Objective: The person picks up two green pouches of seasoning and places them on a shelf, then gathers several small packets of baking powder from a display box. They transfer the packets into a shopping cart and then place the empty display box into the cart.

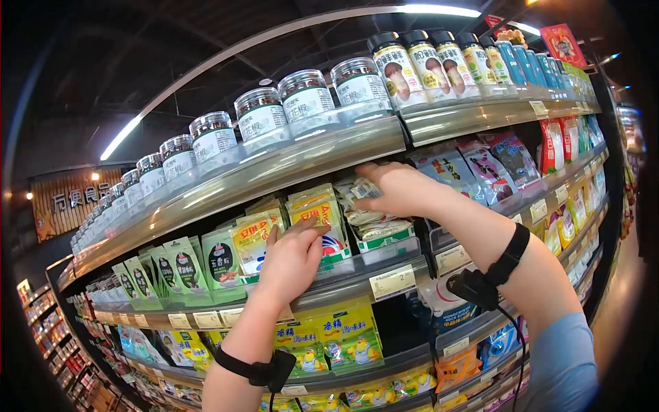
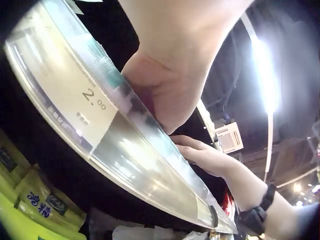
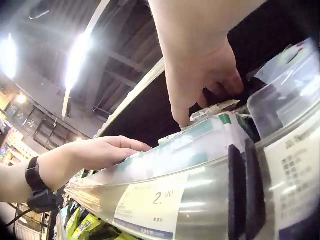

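My right hand [image 1: 398, 192] reaches under the upper shelf. Its thumb and fingers are spread over a stack of white-and-green seasoning packets [image 1: 381, 230] and grip the upper ones. Seen from the right wrist, the right hand's fingers [image 3: 220, 87] curl down behind the clear shelf front, and the packet [image 3: 215, 111] lies below them. Just to the left, my left hand [image 1: 296, 257] rests with extended fingers against yellow-and-red packets [image 1: 319, 213]. In the left wrist view the left hand [image 2: 167, 95] hides its own fingertips and what they touch.
Jars with dark lids [image 1: 305, 96] line the shelf above, close over both hands. A clear front lip with a price tag [image 1: 392, 282] borders the packets. Green pouches [image 1: 185, 264] stand to the left, and bags [image 1: 446, 175] fill the right compartment. Yellow bags [image 1: 350, 333] sit below.
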Demonstrator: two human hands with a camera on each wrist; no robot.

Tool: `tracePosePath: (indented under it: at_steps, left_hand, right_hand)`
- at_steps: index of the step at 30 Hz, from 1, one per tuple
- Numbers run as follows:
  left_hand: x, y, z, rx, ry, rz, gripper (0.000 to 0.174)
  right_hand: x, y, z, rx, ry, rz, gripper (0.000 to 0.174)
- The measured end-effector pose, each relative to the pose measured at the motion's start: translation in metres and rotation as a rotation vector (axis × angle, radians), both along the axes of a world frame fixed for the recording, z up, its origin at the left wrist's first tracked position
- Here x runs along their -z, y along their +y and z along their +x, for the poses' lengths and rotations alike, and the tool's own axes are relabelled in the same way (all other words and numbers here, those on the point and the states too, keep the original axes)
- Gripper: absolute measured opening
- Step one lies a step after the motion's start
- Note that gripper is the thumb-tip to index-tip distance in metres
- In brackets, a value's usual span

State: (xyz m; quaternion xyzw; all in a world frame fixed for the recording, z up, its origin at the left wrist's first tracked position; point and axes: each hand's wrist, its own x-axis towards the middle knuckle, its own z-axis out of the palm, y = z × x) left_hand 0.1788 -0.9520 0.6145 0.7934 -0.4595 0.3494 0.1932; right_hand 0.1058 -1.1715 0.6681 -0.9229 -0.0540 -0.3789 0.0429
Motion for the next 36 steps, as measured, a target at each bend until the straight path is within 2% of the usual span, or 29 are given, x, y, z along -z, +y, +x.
tracePosePath:
  at_steps: [2, 5, 6, 9, 13, 14, 16, 18, 20, 22, 24, 26, 27, 28, 30, 31, 32, 34, 36]
  left_hand:
    - [0.003, 0.001, 0.0, 0.045, -0.162, -0.111, 0.024]
    - [0.005, 0.004, 0.005, 0.143, -0.258, -0.185, 0.02]
    - [0.005, 0.004, 0.005, 0.144, -0.257, -0.19, 0.02]
    - [0.006, 0.006, 0.002, 0.151, -0.312, -0.229, 0.018]
    - [0.009, 0.009, 0.0, 0.158, -0.348, -0.241, 0.018]
    - [0.009, 0.009, -0.001, 0.154, -0.356, -0.241, 0.018]
    - [0.008, 0.009, -0.003, 0.153, -0.372, -0.249, 0.019]
    - [0.007, 0.006, -0.005, 0.153, -0.389, -0.254, 0.02]
    - [0.006, 0.001, -0.008, 0.091, -0.525, -0.264, 0.022]
    - [0.002, -0.007, -0.016, 0.114, -0.576, -0.239, 0.022]
    - [-0.002, -0.016, -0.02, 0.136, -0.628, -0.215, 0.022]
    - [-0.006, -0.023, -0.021, 0.163, -0.609, -0.19, 0.022]
    - [-0.007, -0.024, -0.021, 0.133, -0.581, -0.174, 0.021]
    - [-0.006, -0.024, -0.02, 0.136, -0.581, -0.174, 0.021]
    - [-0.004, -0.02, -0.014, 0.07, -0.452, -0.153, 0.02]
    - [-0.004, -0.016, -0.008, 0.078, -0.383, -0.128, 0.021]
    - [-0.006, -0.011, -0.002, 0.078, -0.383, -0.123, 0.021]
    - [-0.01, -0.003, 0.006, 0.149, 0.067, -0.085, 0.022]
    - [-0.012, 0.001, 0.003, 0.171, 0.106, -0.057, 0.023]
  right_hand:
    - [0.004, -0.004, 0.003, -0.057, -0.125, 0.001, 0.063]
    - [0.005, -0.003, -0.001, -0.124, -0.202, 0.096, 0.056]
    - [0.004, -0.002, -0.003, -0.123, -0.202, 0.09, 0.056]
    - [0.004, -0.003, -0.01, -0.237, -0.201, 0.386, 0.05]
    - [0.019, -0.004, -0.016, -0.282, -0.37, 0.41, 0.052]
    - [0.023, -0.011, -0.009, -0.277, -0.367, 0.408, 0.052]
    - [0.027, -0.024, 0.005, -0.462, -0.362, 0.555, 0.051]
    - [0.023, -0.02, 0.003, -0.507, -0.33, 0.641, 0.049]
    - [0.018, -0.014, -0.004, -0.554, -0.3, 0.728, 0.047]
    - [0.013, -0.009, -0.014, -0.59, -0.211, 0.943, 0.043]
    - [0.014, -0.012, -0.01, -0.655, -0.201, 0.985, 0.043]
    - [0.018, -0.013, -0.009, -0.666, -0.225, 0.912, 0.045]
    - [0.02, -0.013, -0.007, -0.588, -0.265, 0.776, 0.047]
    - [0.026, -0.021, -0.001, -0.535, -0.342, 0.5, 0.049]
    - [0.027, -0.013, -0.017, -0.244, -0.149, 0.156, 0.048]
    - [0.036, -0.018, -0.01, -0.226, -0.205, 0.033, 0.046]
    - [0.036, -0.016, -0.013, -0.226, -0.206, 0.039, 0.046]
    - [0.033, -0.011, -0.019, -0.094, -0.193, -0.035, 0.045]
    - [0.031, -0.005, -0.024, -0.058, -0.224, -0.065, 0.043]
